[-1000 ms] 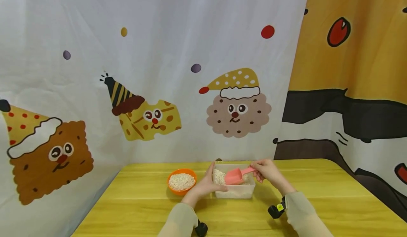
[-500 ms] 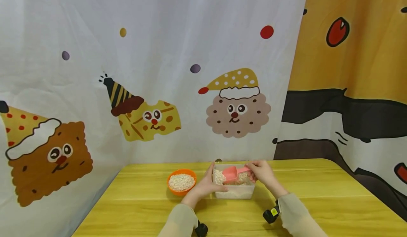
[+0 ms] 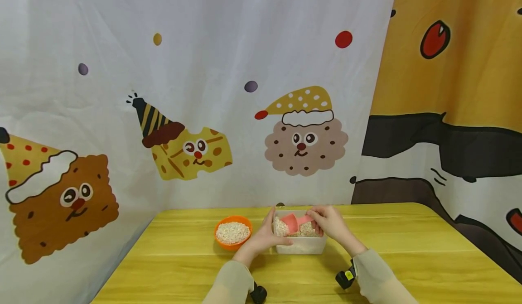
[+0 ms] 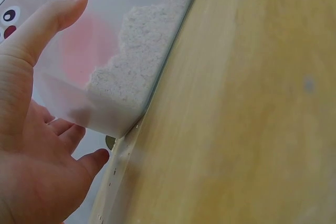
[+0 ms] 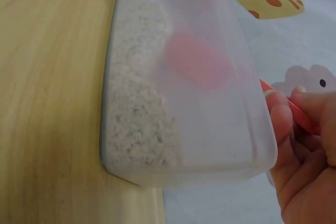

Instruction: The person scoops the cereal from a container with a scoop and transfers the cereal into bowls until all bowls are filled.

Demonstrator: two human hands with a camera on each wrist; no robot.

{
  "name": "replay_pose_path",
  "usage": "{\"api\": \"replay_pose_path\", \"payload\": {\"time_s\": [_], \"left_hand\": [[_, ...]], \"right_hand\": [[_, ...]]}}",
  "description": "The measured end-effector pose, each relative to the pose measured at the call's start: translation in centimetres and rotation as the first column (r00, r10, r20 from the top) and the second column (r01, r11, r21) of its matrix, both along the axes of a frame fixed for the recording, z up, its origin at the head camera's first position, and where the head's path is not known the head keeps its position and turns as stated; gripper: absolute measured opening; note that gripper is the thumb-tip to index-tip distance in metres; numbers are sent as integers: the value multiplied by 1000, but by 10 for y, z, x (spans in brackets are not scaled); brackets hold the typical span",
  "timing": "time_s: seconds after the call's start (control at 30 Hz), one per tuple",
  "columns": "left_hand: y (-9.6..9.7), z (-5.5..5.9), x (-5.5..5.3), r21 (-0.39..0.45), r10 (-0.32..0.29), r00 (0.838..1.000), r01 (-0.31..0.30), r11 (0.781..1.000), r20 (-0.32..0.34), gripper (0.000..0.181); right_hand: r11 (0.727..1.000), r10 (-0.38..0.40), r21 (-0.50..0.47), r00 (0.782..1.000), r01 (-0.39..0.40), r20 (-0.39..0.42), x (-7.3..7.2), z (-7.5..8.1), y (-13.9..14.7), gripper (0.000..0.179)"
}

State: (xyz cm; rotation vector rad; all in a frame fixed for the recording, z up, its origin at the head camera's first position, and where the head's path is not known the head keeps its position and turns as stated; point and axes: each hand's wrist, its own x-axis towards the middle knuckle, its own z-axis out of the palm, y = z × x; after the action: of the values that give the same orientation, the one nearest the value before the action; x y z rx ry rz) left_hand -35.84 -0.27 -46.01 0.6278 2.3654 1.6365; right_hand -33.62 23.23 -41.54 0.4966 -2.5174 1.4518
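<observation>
A translucent plastic container (image 3: pixel 301 247) holding pale flakes that look like oats stands on the table. My left hand (image 3: pixel 264 237) holds it at the left end, thumb along the front wall and fingers round the far side. Between thumb and fingers, my right hand (image 3: pixel 330 223) pinches the handle of a pink scoop (image 3: pixel 290 224). The scoop's bowl is inside the container at the left, tilted. Through the wall in the right wrist view, the scoop bowl (image 5: pixel 197 61) shows as a pink blur beside the heaped flakes (image 5: pixel 137 98).
An orange bowl (image 3: pixel 219 242) filled with similar flakes stands left of the container, close to my left wrist. A yellow wood-grain table (image 3: pixel 408 249) lies under everything. Behind it hangs a white curtain (image 3: pixel 204 59) with cartoon prints.
My right hand has moved left, carrying the scoop toward the container's left end. The left hand and the orange bowl stay in place.
</observation>
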Motion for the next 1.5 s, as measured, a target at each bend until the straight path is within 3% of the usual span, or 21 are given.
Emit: {"api": "replay_pose_path", "payload": {"time_s": [0.3, 0.47, 0.67, 0.93, 1.03, 1.23, 1.5], "left_hand": [[-1, -4, -4, 12, -12, 1000, 12, 1000, -6, 120], [0, -6, -3, 0, -6, 1000, 6, 1000, -20, 120], [2, -7, -2, -11, 10, 1000, -10, 1000, -22, 121], [3, -8, -2, -16, 16, 1000, -16, 1000, -16, 121], [2, -7, -1, -18, 15, 1000, -15, 1000, -12, 120], [0, -3, 0, -13, 15, 1000, -15, 1000, -18, 119], [0, 0, 1, 0, 8, 1000, -8, 1000, -6, 118]], "right_hand": [[993, 106, 58, 994, -105, -10, 0, 2, 6, 27], [995, 102, -2, 990, -102, 95, -1, 0, 11, 29], [987, 101, -145, 961, -64, 257, 1, -3, 11, 28], [988, 77, -152, 947, -31, 311, 5, -1, 5, 26], [993, 47, -120, 956, -13, 288, 6, 0, 1, 24], [995, -78, 71, 987, 69, 140, 5, 0, -12, 27], [964, -171, 207, 985, 168, -3, 6, -1, -23, 17]]}}
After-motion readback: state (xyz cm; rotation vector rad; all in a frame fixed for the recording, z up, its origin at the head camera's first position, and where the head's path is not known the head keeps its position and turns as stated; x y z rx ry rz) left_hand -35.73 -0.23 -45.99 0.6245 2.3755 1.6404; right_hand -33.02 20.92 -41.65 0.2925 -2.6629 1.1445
